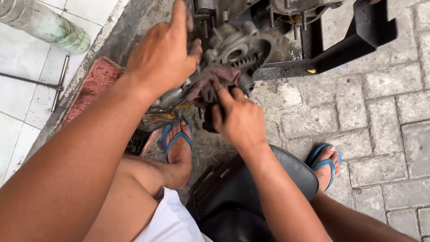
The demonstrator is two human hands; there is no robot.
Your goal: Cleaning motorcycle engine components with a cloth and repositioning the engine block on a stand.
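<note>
The work piece is a grey cast-metal engine casing (233,51), greasy, with a round bore and a toothed edge showing, mounted low on a machine above the paved ground. A dark reddish rag (212,83) lies bunched against the casing's lower face. The right hand (239,118) presses this rag onto the metal, index finger extended along the cloth and the remaining fingers curled in behind it, pinching the wad. The left hand (163,54) rests flat on the upper left of the casing, fingers held together and pointing upward, thumb set apart against the metal; it appears to steady the part. Judgement: the step in hand is wiping grime off the casing surface. The next move would call for firm pressure kept on the rag and care near the toothed edge and a small ribbed part (245,83) just beside the cloth, where fabric could snag. Around the work: a black metal frame (354,38) to the right, grey paving blocks (380,116), a black padded seat (251,197) beneath the person, feet in blue sandals (178,136), a red mat (94,83) at the kerb, and a glass bottle (49,22) with a long metal tool (60,83) on white tiles. The frame and the machine's underside crowd access from above.
</note>
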